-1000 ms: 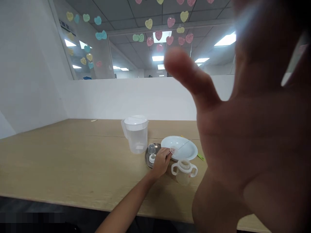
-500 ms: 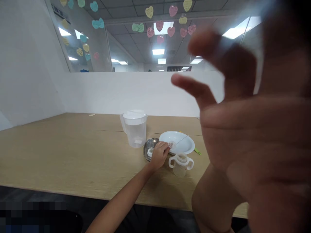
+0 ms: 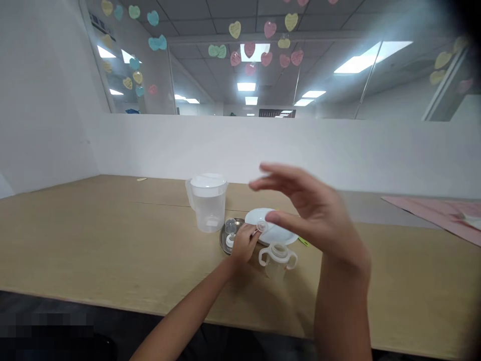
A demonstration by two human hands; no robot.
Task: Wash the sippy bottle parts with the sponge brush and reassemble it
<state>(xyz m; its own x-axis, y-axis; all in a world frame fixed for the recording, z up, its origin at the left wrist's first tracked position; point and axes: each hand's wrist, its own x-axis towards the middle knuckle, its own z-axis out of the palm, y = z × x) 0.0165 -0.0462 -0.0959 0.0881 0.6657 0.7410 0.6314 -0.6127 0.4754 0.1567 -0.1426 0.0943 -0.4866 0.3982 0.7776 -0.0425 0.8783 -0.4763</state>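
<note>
Left hand (image 3: 243, 244), right hand (image 3: 319, 213) and forearms (image 3: 195, 308), all bare, slim in outline; dark legwear (image 3: 235, 343), details indistinct.

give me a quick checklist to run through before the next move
1. Left hand grips the small clear piece: ok
2. Right hand free, raised and open: ok
3. Two-handled bottle upright, mouth uncovered: ok
4. White collar within the metal tray: ok
5. Small clear piece apart from the white bowl: cannot tell, they overlap in view
6. Pitcher upright: ok
</note>
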